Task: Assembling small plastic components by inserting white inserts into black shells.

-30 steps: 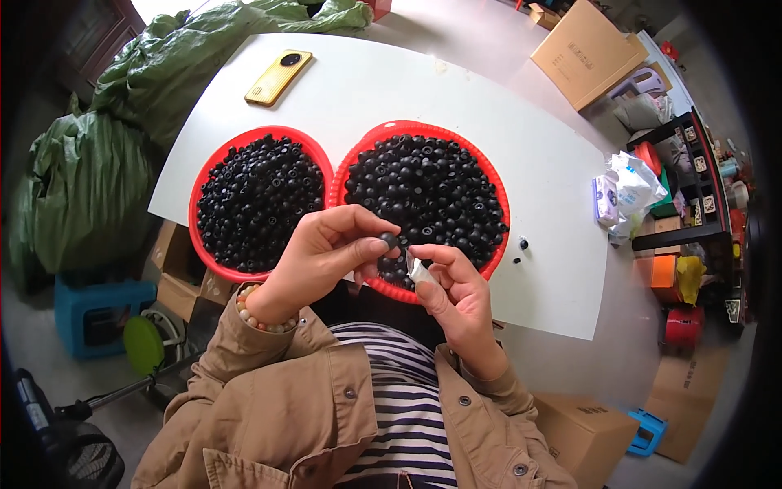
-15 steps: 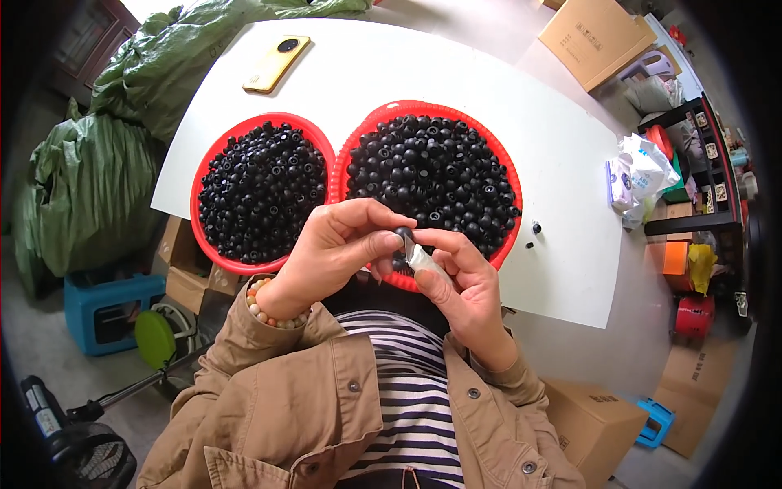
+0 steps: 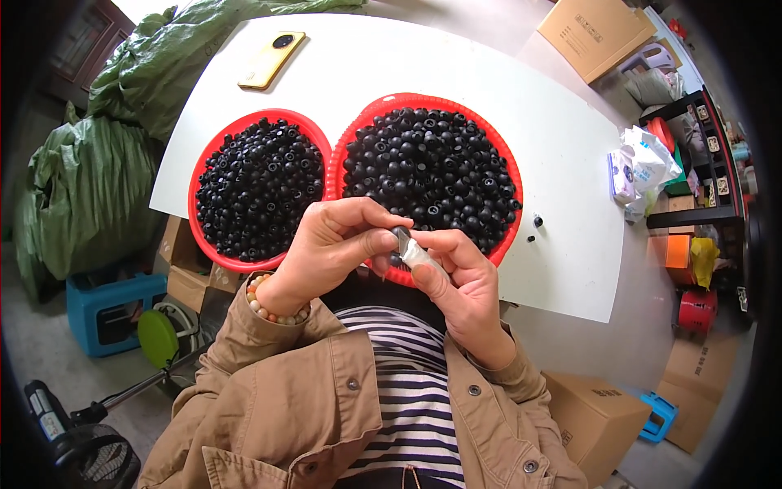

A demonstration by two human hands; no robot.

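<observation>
My left hand (image 3: 330, 244) pinches a small round black piece (image 3: 400, 234) between thumb and forefinger. Pressed up against it is a small white tool or wrapped piece (image 3: 419, 257), whose kind I cannot make out, held in the closed fingers of my right hand (image 3: 462, 287). Both hands meet over the near rim of the right red basin (image 3: 511, 163), heaped with black round pieces (image 3: 423, 159) that show holes. To its left stands another red basin (image 3: 195, 183) full of smaller-looking black pieces (image 3: 259, 187).
Both basins rest on a white table (image 3: 562, 269). A yellow phone (image 3: 265, 69) lies at its far left, and two loose black pieces (image 3: 538, 222) sit to the right. Tissue packs (image 3: 623, 175) are at the right edge. Green sacks (image 3: 85, 191) and a blue stool (image 3: 77, 314) stand left.
Both hands keep their grip near the same spot. The white piece sits slightly closer against the black one, and the whole view has shifted a little.
</observation>
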